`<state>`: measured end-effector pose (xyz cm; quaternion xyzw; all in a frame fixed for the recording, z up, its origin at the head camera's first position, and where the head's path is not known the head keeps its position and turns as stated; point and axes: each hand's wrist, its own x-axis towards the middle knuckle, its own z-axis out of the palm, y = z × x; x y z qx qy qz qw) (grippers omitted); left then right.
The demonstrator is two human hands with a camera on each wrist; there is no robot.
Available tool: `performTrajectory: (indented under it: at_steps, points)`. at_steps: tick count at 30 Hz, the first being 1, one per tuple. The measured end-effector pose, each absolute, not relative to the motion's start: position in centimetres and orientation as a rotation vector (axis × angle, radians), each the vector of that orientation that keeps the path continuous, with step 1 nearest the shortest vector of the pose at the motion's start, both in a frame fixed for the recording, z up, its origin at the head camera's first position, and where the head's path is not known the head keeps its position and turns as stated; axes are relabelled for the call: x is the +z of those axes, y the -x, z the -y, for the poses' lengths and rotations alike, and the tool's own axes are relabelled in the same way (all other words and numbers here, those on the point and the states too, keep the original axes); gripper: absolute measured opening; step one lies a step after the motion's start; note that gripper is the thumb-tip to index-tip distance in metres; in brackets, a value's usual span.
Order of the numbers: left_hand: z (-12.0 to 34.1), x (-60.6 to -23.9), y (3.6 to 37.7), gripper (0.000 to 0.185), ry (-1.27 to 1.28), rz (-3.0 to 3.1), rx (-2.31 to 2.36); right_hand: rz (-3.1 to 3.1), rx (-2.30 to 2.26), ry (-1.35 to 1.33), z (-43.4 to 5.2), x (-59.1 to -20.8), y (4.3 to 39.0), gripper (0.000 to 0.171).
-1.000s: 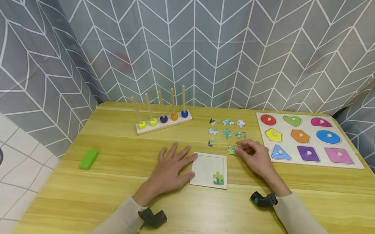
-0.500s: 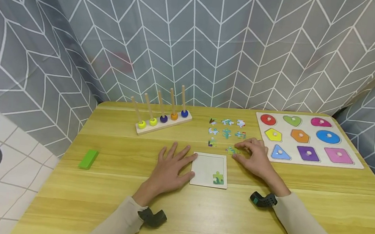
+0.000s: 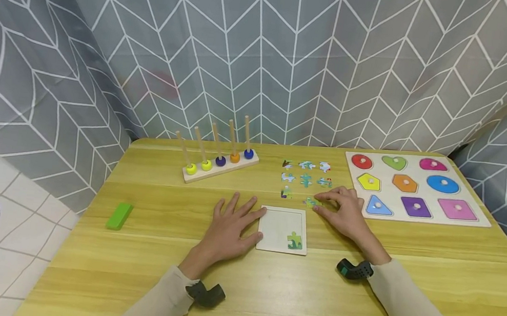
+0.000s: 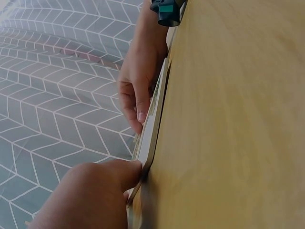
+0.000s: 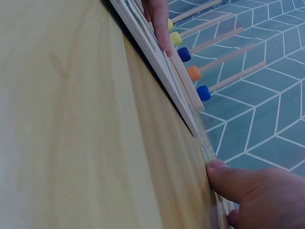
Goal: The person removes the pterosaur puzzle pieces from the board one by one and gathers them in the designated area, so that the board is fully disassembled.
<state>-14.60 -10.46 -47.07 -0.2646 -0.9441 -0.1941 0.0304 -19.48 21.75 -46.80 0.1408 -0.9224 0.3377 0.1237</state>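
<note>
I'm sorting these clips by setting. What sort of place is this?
Probably a staged tabletop play area, not a lived-in room: patterned grey curtains enclose a wooden table holding children's toys, namely a shape board, a peg stacker and a jigsaw tray.

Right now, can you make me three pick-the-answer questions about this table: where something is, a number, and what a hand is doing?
1. Where is the green block?
A. left of the left hand
B. on the shape board
C. inside the puzzle tray

2. How many pegs stand on the peg rack?
A. three
B. five
C. eight

3. What is the left hand doing?
A. lifting a bead
B. lying flat against the puzzle tray
C. pointing at the curtain

Answers:
1 A, the block lies alone near the table's left edge.
2 B, five pegs, each with one bead.
3 B, spread fingers rest on the table, touching the tray's edge.
</note>
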Motion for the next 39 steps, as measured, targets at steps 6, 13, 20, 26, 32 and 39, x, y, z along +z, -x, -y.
performTrajectory:
  at_steps: [6, 13, 20, 26, 32, 39]
  points:
    - [10.5, -47.2, 14.6, 0.058, 0.805, 2.929, -0.595, 2.716, 0.956, -0.380, -21.4, -46.8, 19.8, 0.025]
    - [10.6, -47.3, 14.6, 0.058, 0.800, 2.936, -0.603, 2.723, 0.924, -0.401, -21.3, -46.9, 20.5, 0.026]
    - [10.6, -47.3, 14.7, 0.058, 0.806, 2.944, -0.591, 2.735, 0.906, -0.425, -21.3, -46.8, 21.0, 0.028]
    - [10.6, -47.2, 14.7, 0.058, 0.804, 2.940, -0.585, 2.716, 0.906, -0.439, -21.0, -46.9, 21.4, 0.027]
    - [10.5, -47.1, 14.6, 0.059, 0.808, 2.941, -0.591, 2.709, 0.905, -0.449, -20.7, -46.9, 21.5, 0.025]
    - [10.4, -46.9, 14.5, 0.058, 0.808, 2.925, -0.592, 2.703, 0.911, -0.451, -20.7, -47.0, 21.7, 0.026]
